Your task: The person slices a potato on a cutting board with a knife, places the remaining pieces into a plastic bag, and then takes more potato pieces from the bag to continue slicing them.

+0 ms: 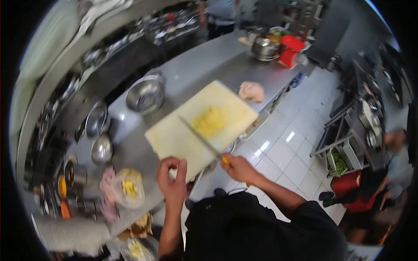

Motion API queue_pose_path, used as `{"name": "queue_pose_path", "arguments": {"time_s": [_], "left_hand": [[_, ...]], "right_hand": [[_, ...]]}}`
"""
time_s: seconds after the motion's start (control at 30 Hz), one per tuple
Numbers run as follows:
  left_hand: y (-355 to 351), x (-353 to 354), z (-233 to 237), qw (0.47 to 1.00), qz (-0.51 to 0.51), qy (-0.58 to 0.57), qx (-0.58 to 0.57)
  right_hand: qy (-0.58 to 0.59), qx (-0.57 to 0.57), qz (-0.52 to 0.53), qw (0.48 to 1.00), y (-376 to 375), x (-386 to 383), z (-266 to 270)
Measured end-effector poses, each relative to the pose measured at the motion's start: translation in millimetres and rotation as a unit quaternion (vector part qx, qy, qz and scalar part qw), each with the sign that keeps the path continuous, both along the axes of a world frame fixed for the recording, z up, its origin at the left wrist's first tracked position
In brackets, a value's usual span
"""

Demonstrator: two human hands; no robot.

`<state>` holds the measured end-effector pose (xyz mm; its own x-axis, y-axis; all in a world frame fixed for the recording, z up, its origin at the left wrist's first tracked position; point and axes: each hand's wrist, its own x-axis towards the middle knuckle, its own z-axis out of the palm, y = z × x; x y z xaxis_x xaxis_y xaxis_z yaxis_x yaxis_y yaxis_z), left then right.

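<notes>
My right hand (239, 168) is closed around the yellow handle of a kitchen knife (201, 138). Its blade lies over the pale cutting board (170, 135), pointing away from me, just left of a heap of chopped yellow pieces (210, 121). Near the board's front left corner, my left hand (171, 177) is raised with thumb and fingers pinched together. Whatever may be between those fingertips is too small to name. Left of that hand sits a clear plastic bag (129, 189) with yellow pieces in it.
A metal colander (146, 95) and steel bowls (102, 148) stand left of the board. Beyond it lie a crumpled pinkish cloth (251, 92), a steel pot (264, 48) and a red device (291, 51). One person (221, 15) stands beyond the counter; another (398, 161) is at right.
</notes>
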<state>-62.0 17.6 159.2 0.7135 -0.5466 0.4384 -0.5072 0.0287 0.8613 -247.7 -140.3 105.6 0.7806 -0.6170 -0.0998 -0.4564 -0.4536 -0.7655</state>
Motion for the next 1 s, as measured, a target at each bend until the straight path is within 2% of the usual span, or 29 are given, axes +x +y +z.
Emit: {"name": "queue_pose_path", "arguments": {"time_s": [0.03, 0.1, 0.17, 0.23, 0.37, 0.4, 0.53, 0.63, 0.83, 1.0], "left_hand": [[6, 5, -21, 0.998, 0.045, -0.015, 0.041], [10, 14, -62, 0.993, 0.105, 0.041, 0.044], [18, 23, -95, 0.987, 0.134, 0.069, 0.055], [18, 28, -108, 0.983, 0.151, 0.065, 0.077], [8, 32, -121, 0.98, 0.169, 0.037, 0.096], [5, 30, -117, 0.975, 0.174, 0.066, 0.118], [-7, 26, -135, 0.974, 0.19, -0.064, 0.105], [-12, 31, -140, 0.975, 0.176, -0.085, 0.106], [-11, 43, -148, 0.985, 0.123, -0.09, 0.078], [-14, 40, -150, 0.983, 0.156, -0.065, 0.068]], "right_hand": [[0.01, -0.016, 0.024, 1.0, -3, 3, -6], [0.023, -0.02, 0.024, 0.999, -2, 8, 1], [0.031, -0.041, 0.045, 0.998, -3, 15, -1], [0.04, -0.026, 0.064, 0.997, 0, 26, 2], [0.054, -0.037, 0.107, 0.992, 7, 46, -13], [0.058, -0.037, 0.113, 0.991, 9, 50, -16], [0.086, -0.02, 0.132, 0.987, 19, 60, -14], [0.085, -0.034, 0.147, 0.985, 28, 61, -13], [0.086, -0.047, 0.146, 0.984, 33, 63, -11], [0.134, -0.037, 0.157, 0.978, 35, 68, 1]]}}
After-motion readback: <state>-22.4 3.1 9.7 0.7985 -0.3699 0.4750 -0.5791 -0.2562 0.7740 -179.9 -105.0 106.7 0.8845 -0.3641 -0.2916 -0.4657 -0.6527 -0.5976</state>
